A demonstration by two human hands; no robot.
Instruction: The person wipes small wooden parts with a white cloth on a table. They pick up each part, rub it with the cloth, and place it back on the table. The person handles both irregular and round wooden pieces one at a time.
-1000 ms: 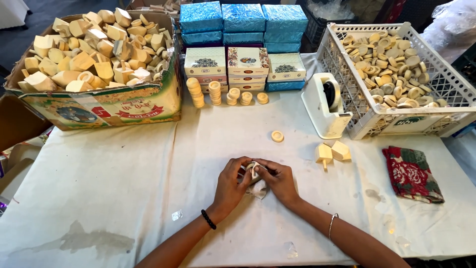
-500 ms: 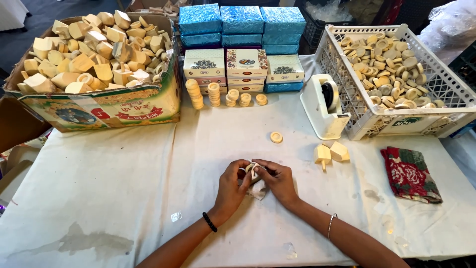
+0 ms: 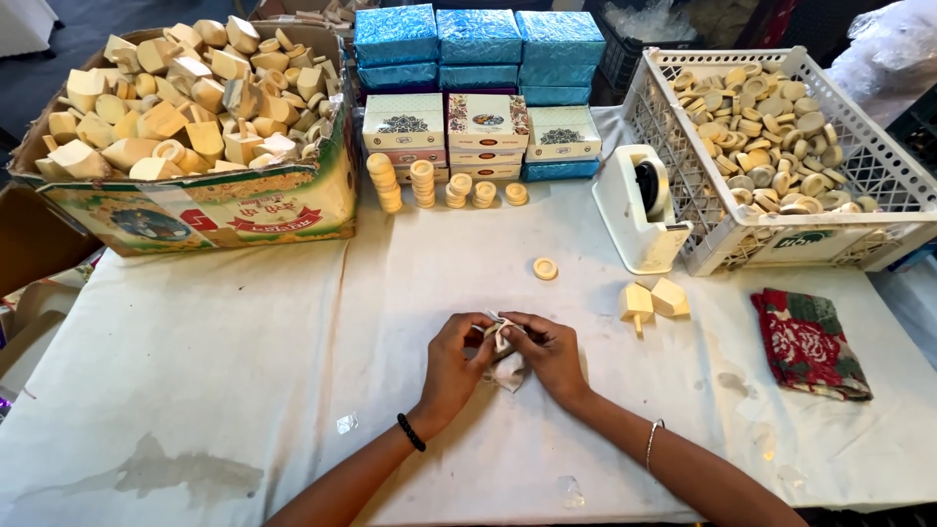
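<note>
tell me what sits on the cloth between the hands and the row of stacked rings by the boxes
In the head view, one loose cream ring lies on the white cloth between the hands and the stacked rings; the rest of that stretch is bare.

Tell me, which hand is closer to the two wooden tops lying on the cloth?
Right. The right hand lies just left of the tops, below them in the picture. The left hand is farther off, on the other side of the small wrapped piece that both hold.

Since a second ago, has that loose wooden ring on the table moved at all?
No. The loose ring lies in the same place, just left of the tape dispenser's base and above both hands, as before.
</note>
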